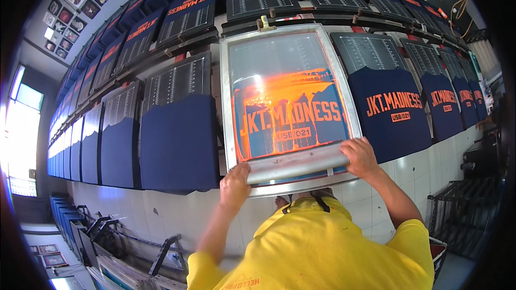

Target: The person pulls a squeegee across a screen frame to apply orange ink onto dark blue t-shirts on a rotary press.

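Squeegee [295, 164] lies sideways across the near end of the printing screen [290, 96].
Left hand [235, 184] and right hand [359, 157] each grip one end, equally close.

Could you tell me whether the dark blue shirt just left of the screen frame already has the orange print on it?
No. The shirt left of the screen frame is plain dark blue, while the shirts on the right carry orange lettering.

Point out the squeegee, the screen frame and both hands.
squeegee [297, 165], head view, middle of its metal handle
screen frame [226, 96], head view, left rail
left hand [235, 185], head view, back of hand
right hand [360, 157], head view, back of hand
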`<state>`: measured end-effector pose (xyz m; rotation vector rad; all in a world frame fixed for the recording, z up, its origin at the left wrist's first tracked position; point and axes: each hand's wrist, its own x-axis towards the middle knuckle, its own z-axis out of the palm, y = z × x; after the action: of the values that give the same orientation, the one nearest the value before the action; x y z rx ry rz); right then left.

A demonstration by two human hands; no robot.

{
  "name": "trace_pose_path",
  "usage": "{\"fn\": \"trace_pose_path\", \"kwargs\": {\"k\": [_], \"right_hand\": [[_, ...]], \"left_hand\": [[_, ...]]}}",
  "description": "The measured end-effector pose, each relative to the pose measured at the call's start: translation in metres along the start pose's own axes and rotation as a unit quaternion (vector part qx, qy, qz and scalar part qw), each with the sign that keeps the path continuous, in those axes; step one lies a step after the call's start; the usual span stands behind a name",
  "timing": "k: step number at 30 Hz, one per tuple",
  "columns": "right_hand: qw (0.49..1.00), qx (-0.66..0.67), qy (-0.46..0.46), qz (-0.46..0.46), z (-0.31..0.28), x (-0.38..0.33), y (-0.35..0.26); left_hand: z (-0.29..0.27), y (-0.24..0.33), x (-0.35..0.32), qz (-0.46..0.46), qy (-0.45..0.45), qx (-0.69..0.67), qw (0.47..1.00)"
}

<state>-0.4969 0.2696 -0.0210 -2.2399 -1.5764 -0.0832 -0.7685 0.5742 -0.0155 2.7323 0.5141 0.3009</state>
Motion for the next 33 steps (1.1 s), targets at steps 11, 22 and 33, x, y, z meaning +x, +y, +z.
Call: {"fn": "trace_pose_path", "kwargs": {"k": [11,22,33], "right_hand": [[0.999,-0.045,0.028,0.005,0.026,0.011,0.001],[0.998,-0.057,0.028,0.028,0.039,0.126,0.065],[0.997,-0.057,0.012,0.043,0.036,0.173,0.109]], "left_hand": [[0.020,-0.030,0.026,0.041,0.010,0.009,0.999],[0.022,-0.093,0.177,0.093,0.016,-0.023,0.995],[0.012,-0.093,0.227,0.039,0.009,0.012,0.999]]}}
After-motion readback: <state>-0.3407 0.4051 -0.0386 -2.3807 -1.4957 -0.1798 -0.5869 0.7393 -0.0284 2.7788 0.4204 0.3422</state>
